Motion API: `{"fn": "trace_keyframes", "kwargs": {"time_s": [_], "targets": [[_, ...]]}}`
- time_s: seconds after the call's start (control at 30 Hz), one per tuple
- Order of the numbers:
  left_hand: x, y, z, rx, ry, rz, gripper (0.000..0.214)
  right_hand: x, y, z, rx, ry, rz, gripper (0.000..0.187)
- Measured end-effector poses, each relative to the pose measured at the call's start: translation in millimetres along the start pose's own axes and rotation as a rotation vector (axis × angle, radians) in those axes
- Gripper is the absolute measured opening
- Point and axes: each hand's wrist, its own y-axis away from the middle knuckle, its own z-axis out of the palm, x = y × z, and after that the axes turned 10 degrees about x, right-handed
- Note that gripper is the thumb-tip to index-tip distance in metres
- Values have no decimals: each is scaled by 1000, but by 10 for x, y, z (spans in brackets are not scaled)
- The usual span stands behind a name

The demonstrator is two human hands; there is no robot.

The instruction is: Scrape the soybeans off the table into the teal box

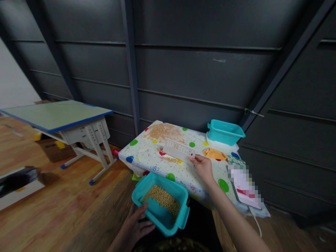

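My left hand (139, 224) grips the near left side of a teal plastic basin (185, 196), thumb at the rim and fingers beneath. The basin is tilted below the table's front edge, with round yellow soybeans (162, 197) gathered along its far and right sides. My right hand (202, 167) pinches the right end of a long white slotted plastic tray (178, 148) just over the tablecloth. In front of that tray lies a short line of soybeans (170, 160). Behind it spreads a larger heap of soybeans (159, 131) with tan crumbs or powder.
A second teal basin (225, 133) stands on a white lid at the table's back right. Nearby are an orange cloth (215, 154) and a tablet (245, 189) with a cable. A desk (60, 113) stands left; a dark wall (189, 70) rises behind.
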Motion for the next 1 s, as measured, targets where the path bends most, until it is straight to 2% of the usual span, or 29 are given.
{"fn": "trace_keyframes", "kwargs": {"time_s": [0.1,0.23,0.4,0.5,0.6,0.73,0.87,1.0], "targets": [[5,26,0,-8,-50,52,101,-30,145,-56,55,-4,34,49],[9,37,7,41,-64,49,89,-43,323,-210,155,20,54,52],[7,17,13,40,-42,66,83,-28,558,-483,321,130,41,59],[23,48,4,40,-25,69,86,-24,722,-575,338,189,12,58],[48,131,-8,-35,-16,59,94,-42,868,-586,300,201,-29,57],[71,246,34,-106,-25,125,91,-99,1000,-539,308,202,-74,61],[83,275,126,-7,-34,105,79,-165,1104,-471,325,216,-152,61],[77,269,142,-9,-25,120,83,-184,1220,-404,326,231,-238,54]]}}
